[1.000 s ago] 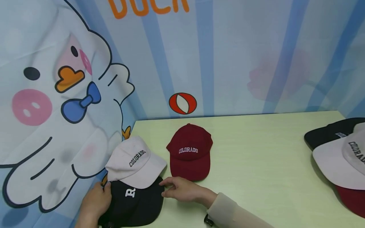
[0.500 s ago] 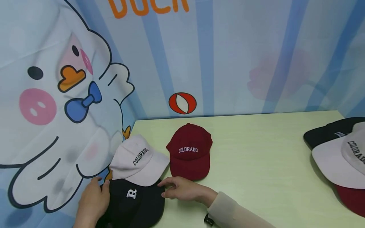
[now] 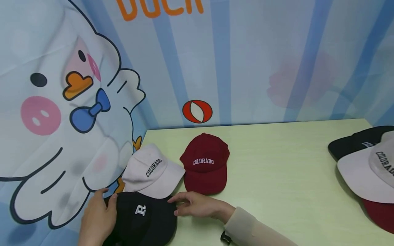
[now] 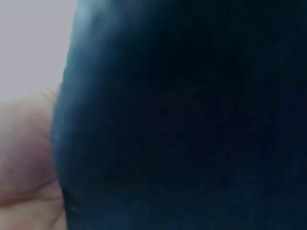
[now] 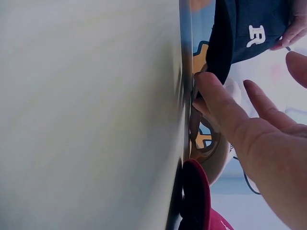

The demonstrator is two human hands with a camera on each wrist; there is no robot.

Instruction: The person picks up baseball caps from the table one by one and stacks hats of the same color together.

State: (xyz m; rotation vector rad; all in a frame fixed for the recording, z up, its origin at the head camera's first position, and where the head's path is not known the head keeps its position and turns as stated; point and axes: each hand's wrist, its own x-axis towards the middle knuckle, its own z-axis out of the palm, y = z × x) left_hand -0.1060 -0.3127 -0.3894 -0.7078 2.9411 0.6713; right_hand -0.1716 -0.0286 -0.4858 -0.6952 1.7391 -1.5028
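My left hand (image 3: 98, 218) grips the left side of a black cap (image 3: 154, 222) with a white R on its front. In the left wrist view, dark cap fabric (image 4: 182, 120) fills most of the picture, with part of the palm beside it. With its fingertips, my right hand (image 3: 197, 205) touches the right side of the black cap's brim, its fingers extended. Just behind lies a white cap (image 3: 150, 171) lettered COLORADO, its lower edge against the black cap. A maroon COLORADO cap (image 3: 204, 164) sits to the white cap's right.
At the right edge of the pale table (image 3: 277, 171) lie another black cap (image 3: 357, 143), a white cap (image 3: 360, 177) and a maroon cap (image 3: 380, 215), overlapping. A printed cloth backdrop (image 3: 246, 61) rises behind the table and along its left side.
The white cap has shifted right and slightly away from me, overlapping the black cap less. My left hand has moved slightly left with the black cap. The right hand has hardly moved.
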